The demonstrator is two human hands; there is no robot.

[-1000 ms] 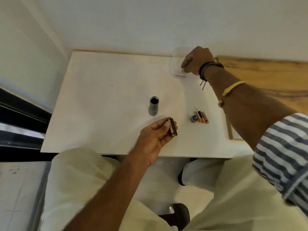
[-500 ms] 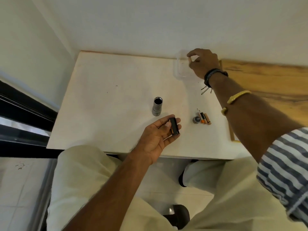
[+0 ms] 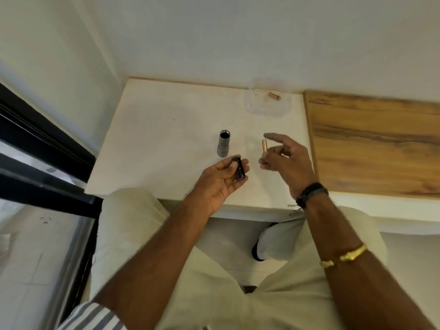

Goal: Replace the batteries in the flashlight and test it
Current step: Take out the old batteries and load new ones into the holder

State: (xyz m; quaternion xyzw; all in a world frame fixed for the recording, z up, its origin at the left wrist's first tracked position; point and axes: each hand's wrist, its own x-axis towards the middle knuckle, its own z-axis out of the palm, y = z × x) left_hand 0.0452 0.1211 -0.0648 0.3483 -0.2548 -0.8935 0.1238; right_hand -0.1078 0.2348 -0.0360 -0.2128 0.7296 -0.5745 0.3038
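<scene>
The grey flashlight body [image 3: 223, 144] stands upright on the white table [image 3: 166, 139], its open end facing up. My left hand [image 3: 221, 182] is just in front of it, palm up, fingers closed on a black battery holder [image 3: 239, 168]. To the right, my right hand [image 3: 287, 160] pinches a copper-coloured battery [image 3: 264, 146] between thumb and fingers, held upright above the table. The old batteries and cap seen before lie hidden behind my right hand.
A clear plastic container [image 3: 267, 101] sits at the table's far edge with one copper battery [image 3: 273, 95] inside. A wooden surface [image 3: 376, 144] adjoins the table on the right. White walls enclose the corner; a dark window frame [image 3: 47, 148] runs along the left.
My right hand left the clear container and came back toward me, now holding a battery beside my left hand. The left hand still holds the black battery holder.
</scene>
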